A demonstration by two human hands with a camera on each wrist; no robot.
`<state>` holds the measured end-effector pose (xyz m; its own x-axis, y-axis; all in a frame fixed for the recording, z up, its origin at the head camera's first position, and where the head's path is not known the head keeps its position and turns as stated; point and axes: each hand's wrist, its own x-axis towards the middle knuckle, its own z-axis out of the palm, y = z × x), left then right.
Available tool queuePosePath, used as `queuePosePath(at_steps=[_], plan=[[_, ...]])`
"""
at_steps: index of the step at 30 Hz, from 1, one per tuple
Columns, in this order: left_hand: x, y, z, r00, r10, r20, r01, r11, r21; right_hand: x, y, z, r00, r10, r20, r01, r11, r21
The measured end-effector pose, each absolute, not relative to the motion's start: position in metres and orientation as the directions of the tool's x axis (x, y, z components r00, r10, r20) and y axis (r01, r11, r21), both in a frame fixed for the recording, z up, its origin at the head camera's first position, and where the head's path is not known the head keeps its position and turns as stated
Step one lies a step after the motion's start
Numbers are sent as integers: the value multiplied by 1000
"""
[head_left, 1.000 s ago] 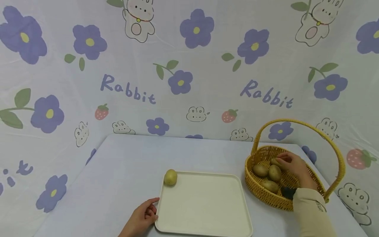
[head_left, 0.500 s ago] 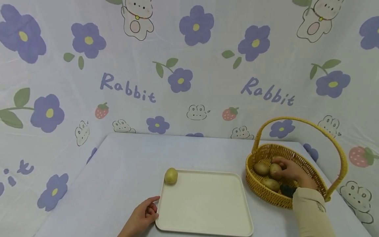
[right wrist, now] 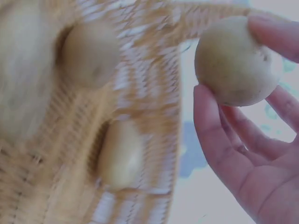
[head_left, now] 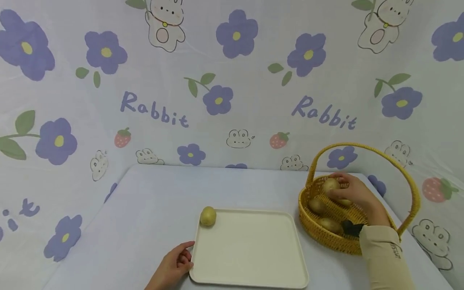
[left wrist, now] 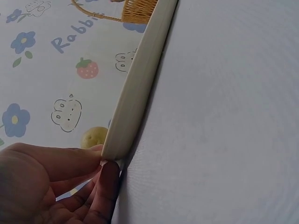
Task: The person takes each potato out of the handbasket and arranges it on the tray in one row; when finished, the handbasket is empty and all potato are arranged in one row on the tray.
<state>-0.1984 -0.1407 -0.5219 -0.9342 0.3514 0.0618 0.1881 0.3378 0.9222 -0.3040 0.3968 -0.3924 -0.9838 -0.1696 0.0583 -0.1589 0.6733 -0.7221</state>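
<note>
My right hand (head_left: pixel 357 193) holds a round potato (right wrist: pixel 237 60) between thumb and fingers, raised over the wicker basket (head_left: pixel 316 238) on the right. Below it, three potatoes lie in the basket: one at the left (head_left: pixel 317 206), one near the front (head_left: pixel 330 225) and one partly behind the hand (head_left: pixel 345 202). At the centre front is a cream rectangular tray (head_left: pixel 250 249), with a single potato (head_left: pixel 208 216) on its far left corner. My left hand (head_left: pixel 173 264) pinches the tray's left edge, thumb at the rim and fingers lower down, as the left wrist view shows.
The basket's tall arched handle (head_left: pixel 366 146) rises over my right forearm. A black object (head_left: pixel 351 228) shows beside the right cuff. Behind the white-covered table (head_left: pixel 159 193) hangs a cloth (head_left: pixel 253 80) printed with flowers and rabbits.
My right hand has taken hold of a potato from the middle of the basket and lifted it toward the back. The left hand and the tray have stayed in place.
</note>
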Motion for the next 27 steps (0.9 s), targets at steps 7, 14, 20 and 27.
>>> queuePosePath(at_steps=[7,14,20,27], plan=[[-200,-140,-524,-941,334,57,171,322,931,-302,356,-378,-970,-223,100,-226,654,-722],[-199,-137,-524,-941,335,59,173,324,930,-303,290,-403,-947,-263,182,-303,552,-776],[-199,-137,-524,-938,341,68,184,322,929,-306,223,-438,-935,-280,216,-340,544,-767],[-199,-138,-523,-940,337,58,174,325,929,-310,158,-475,-933,-304,193,-338,559,-757]])
